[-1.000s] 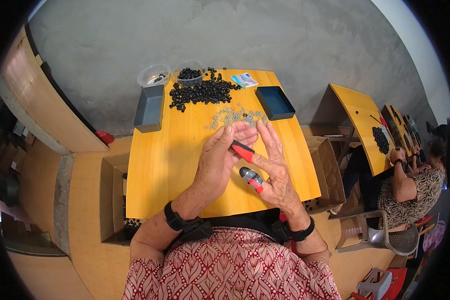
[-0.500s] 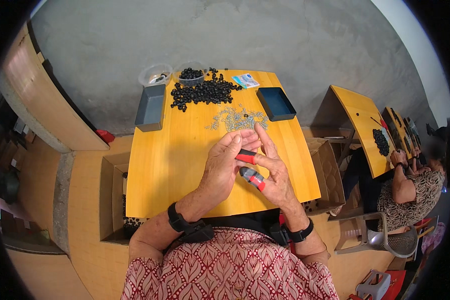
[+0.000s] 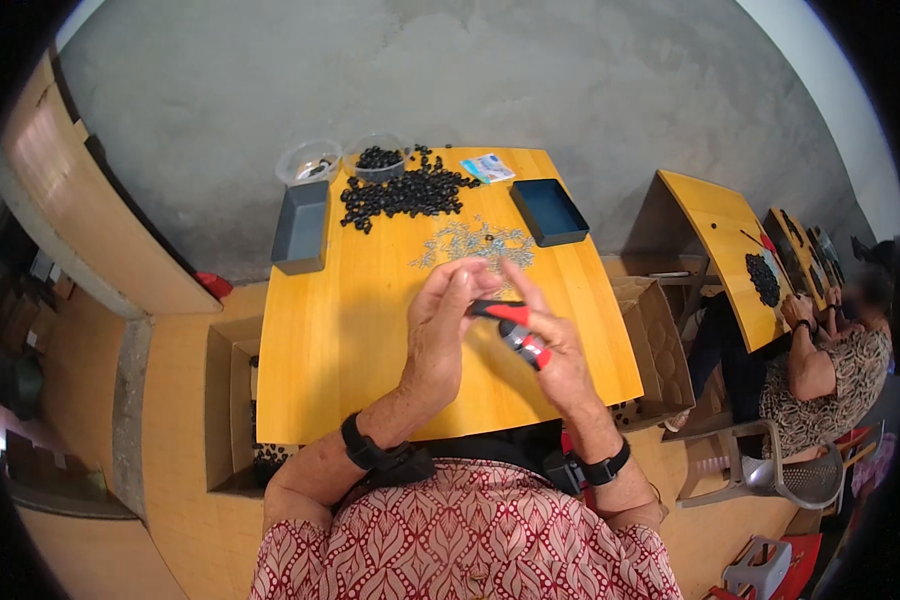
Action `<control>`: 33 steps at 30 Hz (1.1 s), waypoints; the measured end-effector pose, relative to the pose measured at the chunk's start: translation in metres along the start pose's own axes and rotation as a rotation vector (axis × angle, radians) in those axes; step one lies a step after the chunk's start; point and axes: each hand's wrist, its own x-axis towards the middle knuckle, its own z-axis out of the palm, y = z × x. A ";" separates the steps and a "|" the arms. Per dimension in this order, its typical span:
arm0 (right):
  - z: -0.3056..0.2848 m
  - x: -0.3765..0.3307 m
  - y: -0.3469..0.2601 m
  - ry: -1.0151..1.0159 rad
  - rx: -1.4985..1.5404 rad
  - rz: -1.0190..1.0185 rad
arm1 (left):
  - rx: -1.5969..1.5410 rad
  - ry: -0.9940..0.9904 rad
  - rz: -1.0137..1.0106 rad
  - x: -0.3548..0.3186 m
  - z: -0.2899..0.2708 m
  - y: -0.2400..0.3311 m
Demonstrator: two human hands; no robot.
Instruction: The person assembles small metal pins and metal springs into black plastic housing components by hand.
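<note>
My left hand (image 3: 437, 325) is raised over the table's middle, its fingers curled inward and its thumb up. Close against it, my right hand (image 3: 555, 352) reaches in from the right. Two of its digits wear black and red wraps (image 3: 522, 343), and the upper wrapped one meets the left hand's fingers. Whatever lies between the fingertips is too small or hidden to make out. Just beyond the hands lies a scatter of small silvery metal pieces (image 3: 465, 243). Farther back is a heap of small black knob-like parts (image 3: 410, 193).
An open grey tray (image 3: 301, 228) stands at the table's left, a dark one (image 3: 550, 212) at its right. Two clear tubs (image 3: 308, 160) and a small packet (image 3: 487, 168) sit at the back. Cardboard boxes (image 3: 232, 410) flank the yellow table (image 3: 340, 350). A co-worker (image 3: 820, 370) sits at the right.
My right hand's wrapped digits have shifted slightly, the upper one turning flatter toward the left hand. My left hand's fingers have curled a little more. The view has tilted slightly.
</note>
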 end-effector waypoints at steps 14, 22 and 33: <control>0.031 -0.005 0.003 -0.173 -0.280 -0.162 | -0.178 -0.176 -0.054 0.002 -0.003 0.024; 0.020 0.000 -0.010 -0.292 -0.473 0.055 | -0.330 -0.117 -0.135 0.010 -0.010 0.023; 0.019 -0.005 -0.014 -0.373 -0.230 0.112 | -0.225 -0.107 -0.196 -0.001 -0.007 0.022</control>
